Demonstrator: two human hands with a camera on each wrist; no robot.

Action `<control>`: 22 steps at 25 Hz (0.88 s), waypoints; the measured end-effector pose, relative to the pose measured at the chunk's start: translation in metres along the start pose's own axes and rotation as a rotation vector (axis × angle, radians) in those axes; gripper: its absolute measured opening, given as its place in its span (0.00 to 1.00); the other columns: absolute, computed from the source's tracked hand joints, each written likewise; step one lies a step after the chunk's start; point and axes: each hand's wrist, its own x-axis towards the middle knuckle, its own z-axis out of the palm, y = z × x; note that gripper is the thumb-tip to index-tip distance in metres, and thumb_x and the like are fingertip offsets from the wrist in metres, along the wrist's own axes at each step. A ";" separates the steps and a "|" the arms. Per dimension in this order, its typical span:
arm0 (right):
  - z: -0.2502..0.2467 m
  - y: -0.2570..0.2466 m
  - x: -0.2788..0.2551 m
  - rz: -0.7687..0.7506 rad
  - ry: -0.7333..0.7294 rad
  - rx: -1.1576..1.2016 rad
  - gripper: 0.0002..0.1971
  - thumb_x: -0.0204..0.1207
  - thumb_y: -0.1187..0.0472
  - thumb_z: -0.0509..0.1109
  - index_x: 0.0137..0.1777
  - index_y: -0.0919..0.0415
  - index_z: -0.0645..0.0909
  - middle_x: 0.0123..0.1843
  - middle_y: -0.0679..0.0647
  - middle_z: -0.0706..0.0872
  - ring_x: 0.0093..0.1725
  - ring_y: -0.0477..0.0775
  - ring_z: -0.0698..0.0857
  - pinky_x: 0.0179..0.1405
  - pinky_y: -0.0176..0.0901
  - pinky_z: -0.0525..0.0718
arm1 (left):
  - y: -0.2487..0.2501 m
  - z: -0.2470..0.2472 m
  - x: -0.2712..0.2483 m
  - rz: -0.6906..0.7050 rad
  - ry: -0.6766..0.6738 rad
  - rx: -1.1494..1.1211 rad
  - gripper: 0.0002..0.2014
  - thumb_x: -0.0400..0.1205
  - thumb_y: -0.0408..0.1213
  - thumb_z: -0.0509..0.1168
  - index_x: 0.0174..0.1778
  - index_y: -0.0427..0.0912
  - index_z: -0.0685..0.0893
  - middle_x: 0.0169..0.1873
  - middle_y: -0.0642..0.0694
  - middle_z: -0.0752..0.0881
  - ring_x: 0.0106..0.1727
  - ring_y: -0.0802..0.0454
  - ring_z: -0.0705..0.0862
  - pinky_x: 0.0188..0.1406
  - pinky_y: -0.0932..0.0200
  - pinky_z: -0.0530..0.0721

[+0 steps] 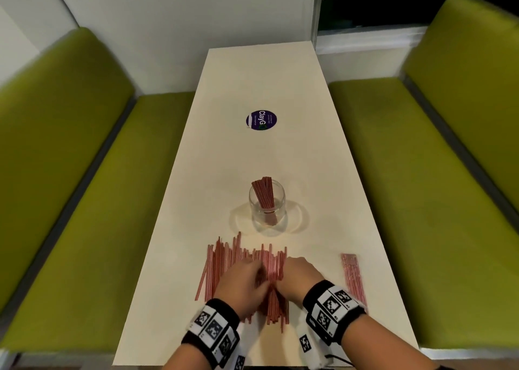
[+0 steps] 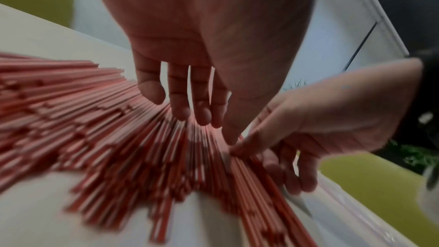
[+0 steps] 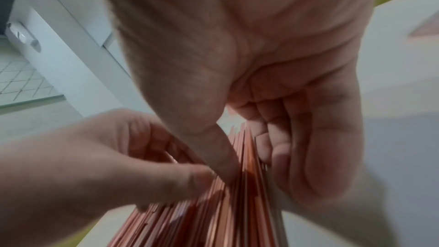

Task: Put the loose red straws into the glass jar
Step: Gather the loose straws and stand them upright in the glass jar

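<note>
Loose red straws [image 1: 241,260] lie side by side in a wide heap at the near end of the pale table [image 1: 264,83]. Just beyond them stands the glass jar [image 1: 267,209], upright, with a bunch of red straws leaning inside. My left hand [image 1: 254,275] rests on the heap with its fingertips [image 2: 202,117] pressing down on the straws [image 2: 118,138]. My right hand [image 1: 292,270] grips the heap's right part. Its thumb [image 3: 223,161] lies on top of the straws [image 3: 237,194], with the fingers [image 3: 273,147] curled round their side. The two thumbs nearly touch.
A clear packet of red straws [image 1: 352,278] lies by the table's right edge, right of my right wrist. A round purple sticker [image 1: 261,120] marks the far middle of the table. Green bench seats [image 1: 84,201] flank the table on both sides.
</note>
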 end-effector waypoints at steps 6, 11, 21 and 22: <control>-0.008 -0.010 -0.006 0.038 -0.049 0.095 0.05 0.78 0.68 0.62 0.50 0.63 0.79 0.53 0.62 0.88 0.50 0.63 0.91 0.42 0.45 0.88 | -0.003 0.017 -0.008 -0.002 0.028 0.014 0.08 0.82 0.49 0.64 0.51 0.50 0.82 0.49 0.54 0.81 0.50 0.55 0.80 0.53 0.55 0.85; 0.002 0.009 0.003 0.074 -0.089 0.472 0.10 0.81 0.58 0.71 0.48 0.67 0.82 0.40 0.64 0.92 0.35 0.63 0.93 0.40 0.59 0.94 | -0.002 0.011 -0.011 -0.062 0.077 -0.143 0.06 0.83 0.49 0.64 0.46 0.53 0.83 0.41 0.57 0.83 0.42 0.61 0.82 0.44 0.60 0.85; -0.013 0.026 -0.015 -0.140 -0.053 0.737 0.12 0.85 0.61 0.68 0.42 0.67 0.81 0.29 0.58 0.88 0.29 0.54 0.89 0.39 0.50 0.93 | 0.014 -0.006 -0.012 -0.188 -0.028 -0.450 0.12 0.87 0.46 0.62 0.43 0.47 0.88 0.34 0.49 0.88 0.33 0.56 0.83 0.36 0.61 0.84; -0.016 0.024 -0.020 -0.178 -0.093 0.771 0.12 0.85 0.60 0.68 0.45 0.70 0.82 0.30 0.59 0.88 0.28 0.53 0.88 0.36 0.46 0.92 | 0.018 -0.008 -0.012 -0.197 -0.047 -0.569 0.15 0.88 0.47 0.61 0.40 0.46 0.88 0.31 0.48 0.87 0.31 0.55 0.82 0.35 0.57 0.84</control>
